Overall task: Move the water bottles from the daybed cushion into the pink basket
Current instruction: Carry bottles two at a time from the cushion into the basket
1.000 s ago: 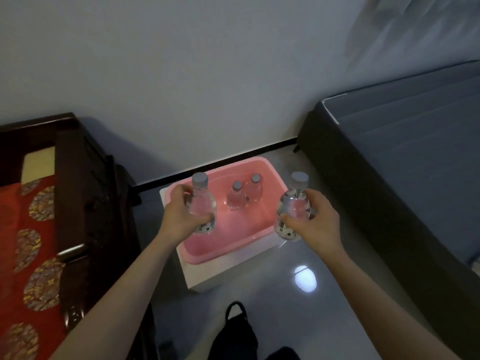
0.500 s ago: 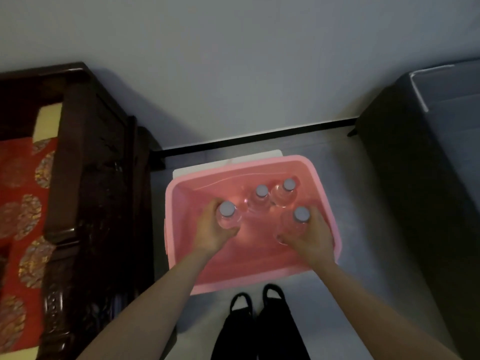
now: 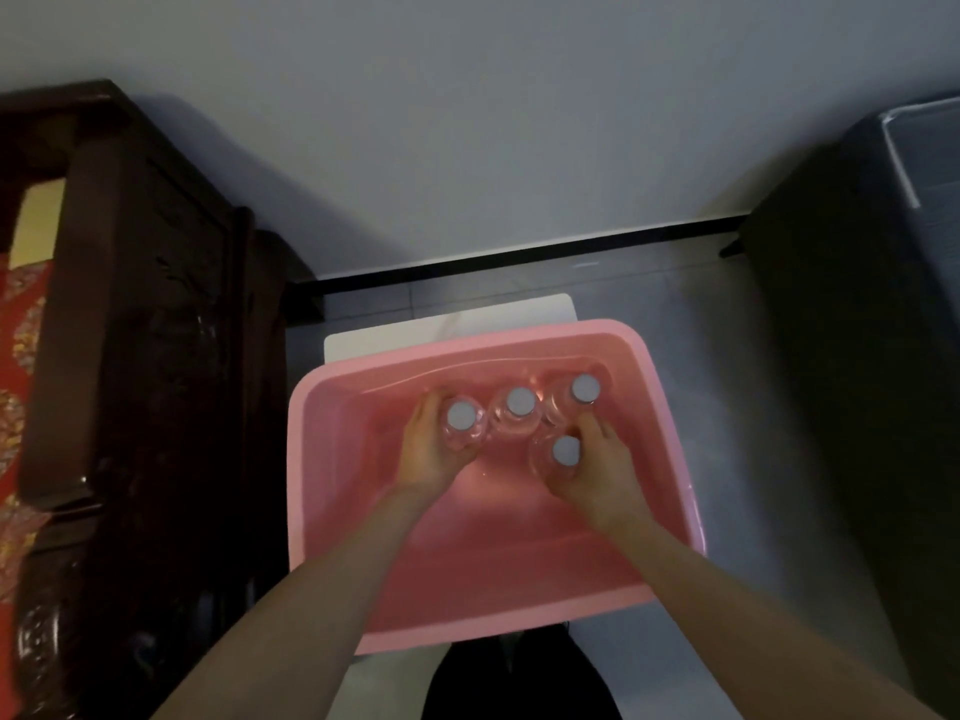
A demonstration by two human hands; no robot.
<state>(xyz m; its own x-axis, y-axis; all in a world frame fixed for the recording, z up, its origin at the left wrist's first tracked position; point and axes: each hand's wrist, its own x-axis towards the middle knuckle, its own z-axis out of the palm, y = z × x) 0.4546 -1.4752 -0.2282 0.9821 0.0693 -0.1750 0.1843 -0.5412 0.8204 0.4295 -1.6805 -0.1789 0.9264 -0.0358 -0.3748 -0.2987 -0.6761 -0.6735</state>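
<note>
1. Two bottles (image 3: 461, 415) sit farther back in the pink basket (image 3: 519, 623) than a half-second earlier, just beside the standing pair (image 3: 520, 402).
2. Left hand (image 3: 434, 454) and right hand (image 3: 602, 470) each clamp one; a jostled release could topple neighbours.

Bare forearms reach toward 12 o'clock; left grip (image 3: 431, 454) curls around left bottle (image 3: 461, 415), right grip (image 3: 605, 475) around right bottle (image 3: 566, 452).

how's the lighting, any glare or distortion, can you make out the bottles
Head view: dim and flat, no hard glare. Head view: the clear bottles nearly vanish against the pink basket; only their grey caps stand out. Head view: the dark daybed frame loses detail in shadow, and the wide lens bows the basket's edges.
</note>
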